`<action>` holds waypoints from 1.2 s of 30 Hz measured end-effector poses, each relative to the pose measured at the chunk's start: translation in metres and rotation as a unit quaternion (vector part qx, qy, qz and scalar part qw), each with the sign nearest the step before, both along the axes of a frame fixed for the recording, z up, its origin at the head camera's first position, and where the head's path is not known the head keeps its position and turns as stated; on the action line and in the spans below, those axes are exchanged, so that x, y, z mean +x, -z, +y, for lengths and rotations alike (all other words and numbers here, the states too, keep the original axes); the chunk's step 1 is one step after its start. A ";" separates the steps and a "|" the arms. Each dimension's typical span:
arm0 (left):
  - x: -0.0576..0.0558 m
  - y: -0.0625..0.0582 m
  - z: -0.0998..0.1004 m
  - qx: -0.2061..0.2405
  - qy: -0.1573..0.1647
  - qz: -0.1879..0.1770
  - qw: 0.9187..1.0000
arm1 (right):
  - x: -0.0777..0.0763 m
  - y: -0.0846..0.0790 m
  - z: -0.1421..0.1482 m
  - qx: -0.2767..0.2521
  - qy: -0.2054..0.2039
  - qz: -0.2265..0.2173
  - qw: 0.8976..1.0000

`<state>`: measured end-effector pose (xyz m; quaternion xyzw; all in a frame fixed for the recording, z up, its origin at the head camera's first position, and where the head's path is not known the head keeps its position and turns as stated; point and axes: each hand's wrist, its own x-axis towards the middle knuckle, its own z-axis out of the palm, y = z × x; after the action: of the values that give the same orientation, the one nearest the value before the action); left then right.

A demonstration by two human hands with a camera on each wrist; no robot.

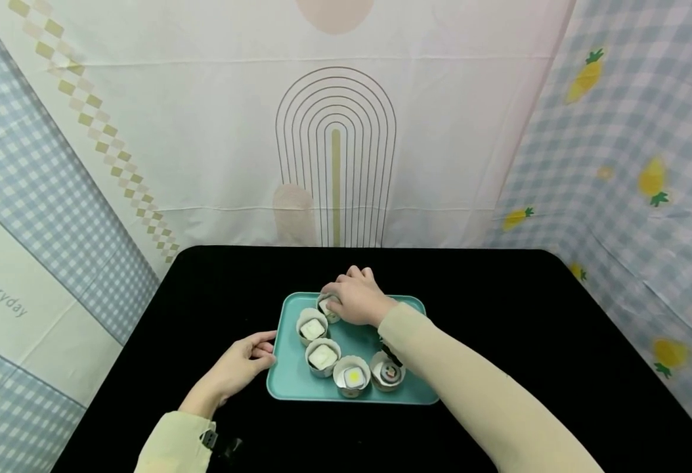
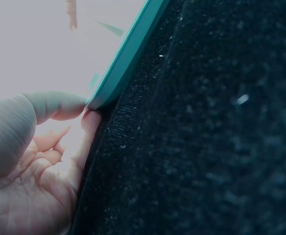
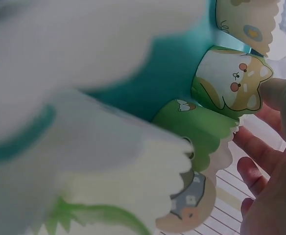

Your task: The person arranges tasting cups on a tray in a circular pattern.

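Note:
My left hand (image 1: 237, 366) is at the left side of a teal tray (image 1: 287, 381); in the left wrist view, thumb and finger pinch the tray's edge. Over the tray's back, my right hand (image 1: 360, 297) holds a paper cup (image 1: 328, 315) by its rim, the palm covering part of it. The right wrist view shows this cup's dog-face print (image 3: 231, 81), with the thumb and a finger at its scalloped rim. Beside it stand two cups with pale squarish pieces (image 1: 312, 329) inside. At the front are a cup with a yellow-marked piece (image 1: 354, 377) and one with a dark round piece (image 1: 390, 373).
The tray lies on a black-covered table (image 1: 216, 295). A white curtain with an arch print (image 1: 336, 157) hangs behind, and blue checked cloth (image 1: 629, 197) hangs at the right. My right forearm (image 1: 470, 381) crosses the tray's right side and hides part of it.

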<state>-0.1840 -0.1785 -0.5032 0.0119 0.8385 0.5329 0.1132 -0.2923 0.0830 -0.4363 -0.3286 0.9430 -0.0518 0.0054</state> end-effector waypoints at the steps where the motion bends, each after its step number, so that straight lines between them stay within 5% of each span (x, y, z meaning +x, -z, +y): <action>1: 0.000 0.000 0.000 -0.001 0.000 0.000 1.000 | 0.000 0.000 0.001 -0.001 0.001 -0.001 1.000; 8: -0.002 0.001 -0.001 -0.005 0.004 -0.003 1.000 | 0.004 0.002 0.003 -0.003 0.006 -0.013 1.000; 12: -0.003 0.000 -0.001 -0.008 0.007 -0.003 1.000 | 0.006 -0.002 0.007 -0.048 0.016 -0.038 0.998; 18: -0.003 0.000 -0.002 -0.003 0.009 0.002 1.000 | 0.012 -0.029 0.033 -0.187 0.049 -0.130 0.972; 22: -0.002 0.003 -0.002 -0.005 0.009 0.004 1.000 | 0.021 -0.040 0.062 -0.225 0.064 -0.167 0.958; 26: -0.003 0.005 0.000 -0.010 0.004 0.009 1.000 | 0.032 -0.034 0.093 -0.240 0.091 -0.150 0.955; 31: -0.004 0.007 0.003 -0.019 -0.007 0.013 1.000 | 0.049 -0.008 0.124 -0.259 0.129 -0.106 0.951; 36: -0.002 0.007 0.004 -0.020 -0.010 0.014 1.000 | 0.065 0.016 0.145 -0.246 0.153 -0.028 0.957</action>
<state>-0.1857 -0.1740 -0.5098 0.0086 0.8508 0.5165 0.0964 -0.2277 0.2279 -0.4521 -0.1702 0.9395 -0.2918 -0.0572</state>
